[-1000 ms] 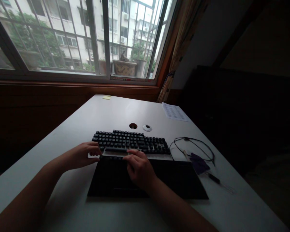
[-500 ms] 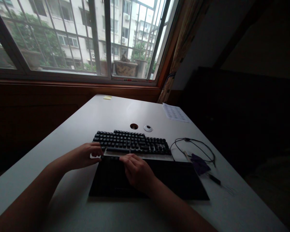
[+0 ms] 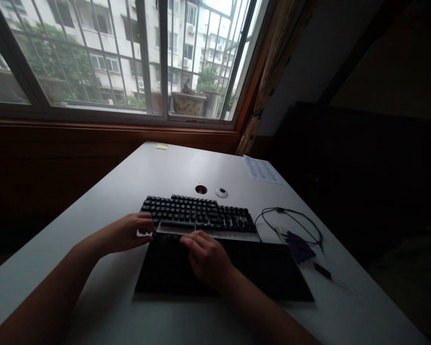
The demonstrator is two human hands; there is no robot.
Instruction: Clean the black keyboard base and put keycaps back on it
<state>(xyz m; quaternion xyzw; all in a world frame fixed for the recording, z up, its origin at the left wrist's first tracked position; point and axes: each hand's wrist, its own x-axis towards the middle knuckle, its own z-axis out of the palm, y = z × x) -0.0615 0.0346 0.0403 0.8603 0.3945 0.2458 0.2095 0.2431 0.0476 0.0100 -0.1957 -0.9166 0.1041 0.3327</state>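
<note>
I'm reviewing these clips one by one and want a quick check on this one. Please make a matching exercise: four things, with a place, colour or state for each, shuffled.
1. keyboard
2. right hand
3. cable
4. paper note

A. looped, right of the keys
B. yellow, near the table's far edge
C. rows of dark keys
D. over the black board

Pairs: 1-C, 2-D, 3-A, 4-B

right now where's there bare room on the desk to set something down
The white desk is bare at the far end, between the yellow note and printed paper, and left of the keyboard. Crowded: the middle, where the left hand and right hand meet the black panel; and right, with cable and purple piece.
</note>
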